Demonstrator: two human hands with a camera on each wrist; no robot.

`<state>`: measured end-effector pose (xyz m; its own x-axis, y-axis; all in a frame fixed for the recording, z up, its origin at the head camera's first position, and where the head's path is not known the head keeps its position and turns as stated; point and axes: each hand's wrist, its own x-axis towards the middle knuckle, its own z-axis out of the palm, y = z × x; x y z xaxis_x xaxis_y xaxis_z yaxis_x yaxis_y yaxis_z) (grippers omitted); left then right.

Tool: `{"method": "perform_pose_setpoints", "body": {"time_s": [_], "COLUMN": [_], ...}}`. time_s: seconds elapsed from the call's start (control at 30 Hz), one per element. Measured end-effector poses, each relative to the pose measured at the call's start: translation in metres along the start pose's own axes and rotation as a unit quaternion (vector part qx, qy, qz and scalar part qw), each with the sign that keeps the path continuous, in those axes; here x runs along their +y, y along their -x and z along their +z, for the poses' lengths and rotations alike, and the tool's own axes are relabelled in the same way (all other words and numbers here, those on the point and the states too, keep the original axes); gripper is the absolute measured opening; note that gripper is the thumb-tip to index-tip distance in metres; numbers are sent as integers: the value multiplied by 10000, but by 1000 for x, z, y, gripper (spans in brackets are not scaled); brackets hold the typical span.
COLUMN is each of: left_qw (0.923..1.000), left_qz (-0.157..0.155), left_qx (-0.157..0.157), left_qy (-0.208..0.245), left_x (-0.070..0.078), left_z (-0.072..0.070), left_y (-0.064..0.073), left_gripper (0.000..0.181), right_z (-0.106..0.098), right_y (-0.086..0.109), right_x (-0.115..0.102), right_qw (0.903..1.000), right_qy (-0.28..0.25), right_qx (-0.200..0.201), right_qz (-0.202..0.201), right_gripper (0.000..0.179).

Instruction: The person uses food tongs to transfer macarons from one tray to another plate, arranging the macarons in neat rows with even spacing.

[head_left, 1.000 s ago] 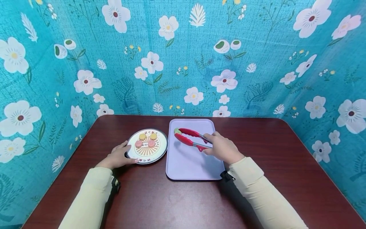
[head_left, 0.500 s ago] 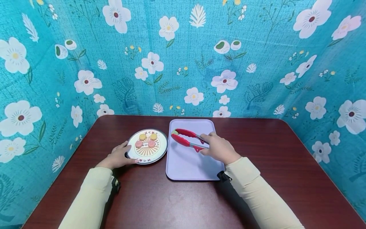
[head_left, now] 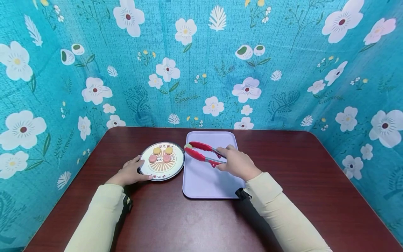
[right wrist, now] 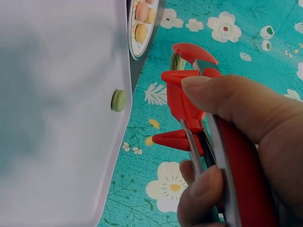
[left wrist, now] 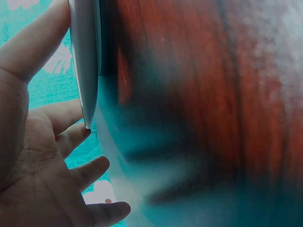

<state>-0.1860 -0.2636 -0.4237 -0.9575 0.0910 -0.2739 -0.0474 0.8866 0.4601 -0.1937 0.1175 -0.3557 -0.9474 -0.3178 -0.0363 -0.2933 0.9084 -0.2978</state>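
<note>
My right hand (head_left: 240, 163) grips red-and-metal tongs (head_left: 195, 154). Between their tips is a green macaron (head_left: 188, 146), held over the left edge of the lilac tray (head_left: 207, 182). A second green macaron (right wrist: 119, 100) lies on that tray in the right wrist view; the tongs hide most of it in the head view. Left of the tray stands a round white plate (head_left: 178, 157) bearing two yellow macarons (head_left: 156, 151) and two pink macarons (head_left: 153, 158). With fingers spread, my left hand (head_left: 128, 172) touches the plate's left rim, thumb along the near side.
Plate and tray stand side by side, almost touching, on a dark red-brown table (head_left: 195, 224). Behind the table and at its sides hangs a teal flowered cloth (head_left: 195, 77).
My right hand has carried the tongs and the green macaron leftwards, from over the tray to its left edge near the plate. My left hand and the plate have stayed put.
</note>
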Motion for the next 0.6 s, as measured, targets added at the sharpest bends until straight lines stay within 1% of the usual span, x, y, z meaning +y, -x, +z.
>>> {"method": "perform_pose_setpoints", "body": {"time_s": [0.23,0.47,0.6], "left_qw": [10000,10000,10000], "left_qz": [-32,-18,-17], "left_qx": [-1,-6,-12], "left_qy": [9,-22,-31], "left_x": [0,-2,0], "left_z": [0,1,0], "left_y": [0,-1,0], "left_gripper": [104,101,101], "right_z": [1,4,6], "right_y": [0,-1,-1], "right_x": [-5,-11,-13], "right_qw": [10000,10000,9999], "right_qy": [-8,-12,-3], "right_qx": [-15,1,17], "right_qz": [-47,-93,-135], "right_gripper": [73,72,70]}}
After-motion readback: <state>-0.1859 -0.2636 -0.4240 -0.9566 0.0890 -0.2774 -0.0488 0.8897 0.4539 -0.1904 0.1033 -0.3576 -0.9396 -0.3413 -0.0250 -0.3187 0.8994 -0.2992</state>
